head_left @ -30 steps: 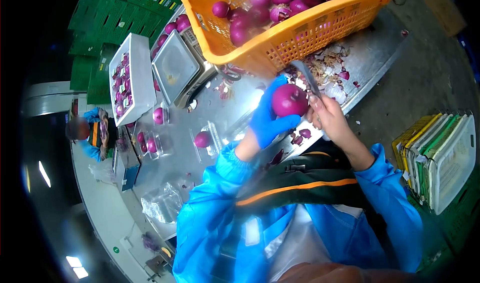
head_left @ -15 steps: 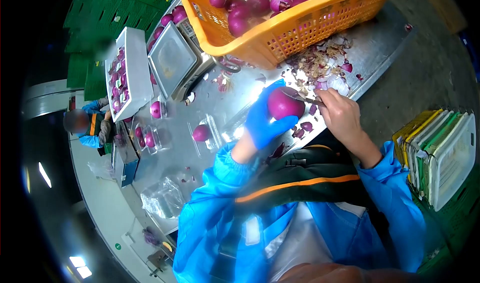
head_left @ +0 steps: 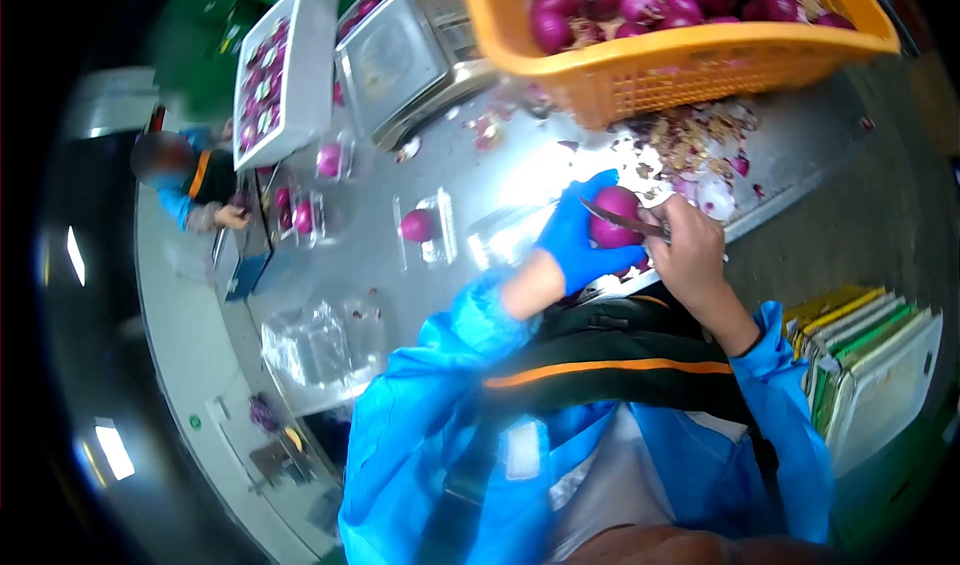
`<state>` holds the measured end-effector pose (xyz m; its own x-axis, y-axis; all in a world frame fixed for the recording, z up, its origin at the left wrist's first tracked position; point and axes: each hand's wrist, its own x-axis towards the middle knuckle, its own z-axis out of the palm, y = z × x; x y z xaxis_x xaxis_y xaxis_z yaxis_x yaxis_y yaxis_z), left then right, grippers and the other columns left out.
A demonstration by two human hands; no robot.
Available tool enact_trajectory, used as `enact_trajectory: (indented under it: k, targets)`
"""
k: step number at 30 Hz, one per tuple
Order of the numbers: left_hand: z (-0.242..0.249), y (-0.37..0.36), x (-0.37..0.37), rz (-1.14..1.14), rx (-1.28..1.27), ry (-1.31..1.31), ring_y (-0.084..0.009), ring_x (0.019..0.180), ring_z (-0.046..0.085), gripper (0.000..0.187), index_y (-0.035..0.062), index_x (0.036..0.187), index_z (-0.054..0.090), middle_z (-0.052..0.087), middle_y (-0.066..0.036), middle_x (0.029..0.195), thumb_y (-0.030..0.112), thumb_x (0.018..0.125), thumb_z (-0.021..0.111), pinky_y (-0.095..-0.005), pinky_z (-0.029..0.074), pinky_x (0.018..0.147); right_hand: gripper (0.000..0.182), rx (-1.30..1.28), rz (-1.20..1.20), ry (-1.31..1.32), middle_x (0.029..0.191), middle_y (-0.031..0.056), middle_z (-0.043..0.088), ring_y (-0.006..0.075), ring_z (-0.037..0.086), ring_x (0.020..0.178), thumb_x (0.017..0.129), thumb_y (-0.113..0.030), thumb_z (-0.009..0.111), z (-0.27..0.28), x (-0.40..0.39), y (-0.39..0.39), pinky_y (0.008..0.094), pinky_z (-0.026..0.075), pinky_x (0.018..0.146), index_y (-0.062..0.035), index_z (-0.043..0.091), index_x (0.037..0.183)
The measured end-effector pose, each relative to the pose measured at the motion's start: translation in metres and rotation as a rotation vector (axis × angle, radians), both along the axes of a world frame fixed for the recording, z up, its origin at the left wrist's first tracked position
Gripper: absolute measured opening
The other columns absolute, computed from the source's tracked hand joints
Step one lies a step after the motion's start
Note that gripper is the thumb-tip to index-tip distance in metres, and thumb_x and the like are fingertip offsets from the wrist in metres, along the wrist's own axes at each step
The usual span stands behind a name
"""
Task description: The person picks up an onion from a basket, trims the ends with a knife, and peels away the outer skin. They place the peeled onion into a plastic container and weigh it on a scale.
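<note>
A red onion (head_left: 615, 219) is gripped in the blue-gloved left hand (head_left: 580, 245) just below the orange crate (head_left: 690, 60), while a knife (head_left: 618, 221) clenched in the bare right hand (head_left: 690, 255) could be slipped into the gloved fingers (head_left: 600, 261).

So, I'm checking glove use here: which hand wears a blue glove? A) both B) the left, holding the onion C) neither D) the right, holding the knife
B: the left hand is blue-gloved around the red onion; the right hand, holding the knife, is bare.
</note>
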<state>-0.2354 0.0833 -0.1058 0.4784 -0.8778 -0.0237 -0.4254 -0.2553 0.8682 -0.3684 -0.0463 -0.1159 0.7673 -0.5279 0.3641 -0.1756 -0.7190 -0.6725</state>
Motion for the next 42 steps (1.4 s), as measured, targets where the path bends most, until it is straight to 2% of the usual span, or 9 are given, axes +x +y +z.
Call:
enact_trajectory:
  k: [6, 13, 18, 22, 26, 31, 36, 37, 42]
  targets:
    - [-0.016, 0.019, 0.015, 0.105, -0.051, -0.151, -0.0335, 0.104, 0.059, 0.081, 0.0068, 0.134, 0.046, 0.058, -0.019, 0.116, 0.034, 0.068, 0.083, -0.0430, 0.047, 0.089, 0.012, -0.057, 0.123, -0.098, 0.072, 0.0110, 0.058, 0.0291, 0.059, 0.062, 0.079, -0.005, 0.067, -0.009, 0.004, 0.026, 0.0379, 0.045, 0.056, -0.0057, 0.055, 0.083]
    - [0.005, 0.050, 0.112, 0.409, 0.524, -0.249, -0.0395, 0.103, 0.057, 0.087, 0.0113, 0.139, 0.044, 0.055, -0.021, 0.114, 0.038, 0.066, 0.082, -0.0441, 0.048, 0.089, 0.011, 0.342, -0.020, 0.052, 0.081, 0.0145, 0.062, 0.0349, 0.062, 0.074, 0.084, -0.007, 0.064, -0.023, -0.005, -0.001, 0.0411, 0.047, 0.065, -0.0044, 0.056, 0.092]
    - [-0.082, 0.074, 0.163, 0.312, 0.784, -0.249, -0.0411, 0.112, 0.057, 0.098, 0.0108, 0.142, 0.042, 0.055, -0.024, 0.124, 0.052, 0.062, 0.081, -0.0434, 0.047, 0.095, 0.018, 0.427, -0.067, 0.170, 0.090, 0.0150, 0.065, 0.0344, 0.064, 0.084, 0.084, -0.011, 0.063, -0.039, -0.003, -0.009, 0.0406, 0.050, 0.073, -0.0050, 0.061, 0.101]
    - [-0.077, 0.074, 0.173, 0.314, 0.388, -0.271, -0.0351, 0.099, 0.065, 0.057, 0.0028, 0.126, 0.057, 0.066, -0.020, 0.108, 0.033, 0.081, 0.073, -0.0405, 0.050, 0.086, 0.015, 0.368, -0.010, 0.155, 0.086, 0.0145, 0.064, 0.0325, 0.064, 0.080, 0.085, -0.009, 0.061, -0.047, -0.007, -0.027, 0.0390, 0.049, 0.072, -0.0039, 0.064, 0.098]
    - [0.027, 0.000, 0.196, 0.433, -0.273, -0.409, -0.0186, 0.090, 0.065, 0.034, 0.0019, 0.117, 0.064, 0.067, -0.012, 0.099, 0.003, 0.083, 0.070, -0.0294, 0.050, 0.082, 0.012, 0.407, 0.040, 0.134, 0.079, 0.0158, 0.062, 0.0317, 0.062, 0.070, 0.085, -0.006, 0.066, -0.053, -0.004, -0.045, 0.0363, 0.048, 0.063, 0.0002, 0.063, 0.094]
    - [0.111, -0.138, 0.228, -0.034, -0.255, -0.760, -0.0170, 0.093, 0.066, 0.034, 0.0028, 0.120, 0.062, 0.066, -0.008, 0.104, 0.004, 0.087, 0.068, -0.0270, 0.050, 0.082, 0.022, 0.491, 0.013, 0.092, 0.086, 0.0139, 0.064, 0.0246, 0.064, 0.074, 0.083, -0.002, 0.067, -0.059, 0.004, -0.063, 0.0326, 0.050, 0.067, -0.0018, 0.063, 0.105]
    - [0.075, -0.270, 0.262, -0.230, 0.152, -0.578, -0.0160, 0.094, 0.065, 0.040, 0.0067, 0.124, 0.060, 0.067, -0.009, 0.105, 0.016, 0.086, 0.070, -0.0287, 0.051, 0.082, 0.017, 0.458, 0.023, 0.050, 0.091, 0.0149, 0.065, 0.0283, 0.066, 0.082, 0.084, -0.001, 0.065, -0.069, -0.004, -0.089, 0.0332, 0.051, 0.072, -0.0002, 0.063, 0.101]
    - [0.064, -0.289, 0.271, -0.332, 0.146, -0.657, -0.0365, 0.101, 0.063, 0.045, 0.0084, 0.119, 0.062, 0.064, -0.018, 0.112, 0.031, 0.081, 0.072, -0.0428, 0.051, 0.088, 0.016, 0.476, 0.010, 0.058, 0.090, 0.0152, 0.065, 0.0289, 0.066, 0.083, 0.084, -0.001, 0.064, -0.068, -0.005, -0.094, 0.0337, 0.051, 0.073, 0.0002, 0.062, 0.100]
    - [0.001, -0.362, 0.287, -0.372, 0.296, -0.982, -0.0386, 0.101, 0.063, 0.042, 0.0089, 0.116, 0.063, 0.065, -0.018, 0.112, 0.032, 0.081, 0.068, -0.0443, 0.051, 0.089, 0.013, 0.600, -0.092, 0.078, 0.086, 0.0152, 0.065, 0.0283, 0.065, 0.081, 0.085, -0.005, 0.064, -0.078, -0.014, -0.113, 0.0343, 0.051, 0.073, -0.0006, 0.062, 0.098]
